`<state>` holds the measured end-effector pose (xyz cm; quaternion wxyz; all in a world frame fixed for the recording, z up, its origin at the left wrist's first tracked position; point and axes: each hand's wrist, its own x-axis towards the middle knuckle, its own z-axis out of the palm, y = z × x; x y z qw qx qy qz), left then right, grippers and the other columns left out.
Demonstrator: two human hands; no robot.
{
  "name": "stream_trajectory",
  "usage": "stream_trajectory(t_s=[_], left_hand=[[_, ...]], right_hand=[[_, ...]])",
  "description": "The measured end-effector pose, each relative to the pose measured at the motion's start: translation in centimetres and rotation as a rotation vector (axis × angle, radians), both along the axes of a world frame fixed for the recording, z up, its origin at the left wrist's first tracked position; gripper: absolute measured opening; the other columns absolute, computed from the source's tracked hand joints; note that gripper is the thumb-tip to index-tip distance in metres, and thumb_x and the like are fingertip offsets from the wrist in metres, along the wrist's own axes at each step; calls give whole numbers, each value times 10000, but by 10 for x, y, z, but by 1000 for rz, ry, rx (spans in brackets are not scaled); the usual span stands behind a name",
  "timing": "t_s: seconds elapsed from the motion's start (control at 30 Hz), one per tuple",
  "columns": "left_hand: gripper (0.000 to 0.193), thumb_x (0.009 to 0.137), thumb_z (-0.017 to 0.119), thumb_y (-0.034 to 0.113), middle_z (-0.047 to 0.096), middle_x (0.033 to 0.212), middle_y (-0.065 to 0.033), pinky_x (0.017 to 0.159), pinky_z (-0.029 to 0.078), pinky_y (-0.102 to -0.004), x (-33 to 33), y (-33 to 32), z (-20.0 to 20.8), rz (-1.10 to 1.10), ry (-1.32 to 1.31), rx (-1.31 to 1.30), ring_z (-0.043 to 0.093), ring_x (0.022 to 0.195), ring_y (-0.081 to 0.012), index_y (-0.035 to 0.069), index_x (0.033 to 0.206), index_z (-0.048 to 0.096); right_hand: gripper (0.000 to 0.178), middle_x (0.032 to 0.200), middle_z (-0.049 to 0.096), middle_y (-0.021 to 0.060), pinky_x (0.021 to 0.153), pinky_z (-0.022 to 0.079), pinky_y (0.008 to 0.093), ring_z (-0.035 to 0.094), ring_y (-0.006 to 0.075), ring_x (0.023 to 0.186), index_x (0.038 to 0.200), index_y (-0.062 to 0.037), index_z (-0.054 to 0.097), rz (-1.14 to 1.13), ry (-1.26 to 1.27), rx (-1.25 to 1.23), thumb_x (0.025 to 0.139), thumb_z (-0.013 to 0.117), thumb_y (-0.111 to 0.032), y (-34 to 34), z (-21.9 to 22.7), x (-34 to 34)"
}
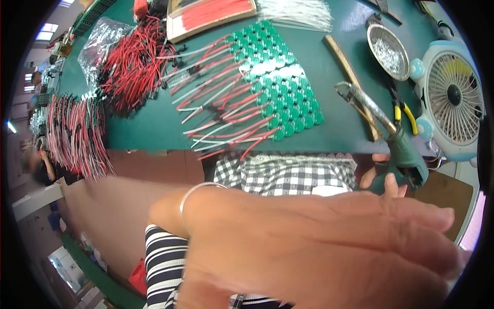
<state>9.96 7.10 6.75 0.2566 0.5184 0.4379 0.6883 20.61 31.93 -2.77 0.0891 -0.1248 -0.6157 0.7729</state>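
Observation:
My left hand (pixel 309 242) fills the lower foreground, back of the hand up, with a thin bangle at its wrist. Its fingers stretch to the right, slightly blurred; nothing shows in them, though the palm side is hidden. Beyond it, my right hand (pixel 368 177) is wrapped round the grip of a green soldering gun (pixel 406 159), partly covered by my left hand. The gun's metal barrel points up and left over the table. Left of its tip lies a sheet of round green circuit boards (pixel 288 92), with red, white and black wires (pixel 221 113) along its left side.
A green table (pixel 154 131) carries a bundle of red and black wires (pixel 136 72), wired pieces hanging at its left edge (pixel 77 134), and a box of red wires (pixel 216 13). At right are a metal dish (pixel 388 51), yellow-handled pliers (pixel 406 116), a brown rod (pixel 342 59) and a fan (pixel 453 95).

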Motion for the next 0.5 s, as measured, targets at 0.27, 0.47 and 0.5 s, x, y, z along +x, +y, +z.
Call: stream_trajectory(t_s=[0.27,0.47,0.5], left_hand=[[630,803,555,593,543,1191,-82,980,356,-447,36,11,2,97,-32,41,473,1134,-303,73,1158,553],[548,806,569,549,537,1161,-51,977,345,-443,36,-3,3,115,-61,52,455,1127,-285,93,1110,562],[535,807,571,542,536,1156,-45,977,343,-443,36,-5,3,113,-61,46,452,1126,-281,96,1102,563]], right_hand=[[520,1107,560,244,495,507,298,610,216,588,1271,86,383,20,57,37,878,563,-202,-5,9,2],[541,1102,557,248,481,512,298,617,225,592,1296,73,361,-20,71,42,881,570,-204,-12,15,2],[541,1102,557,248,481,512,298,617,225,592,1296,73,361,-14,82,45,881,570,-204,-12,16,1]])
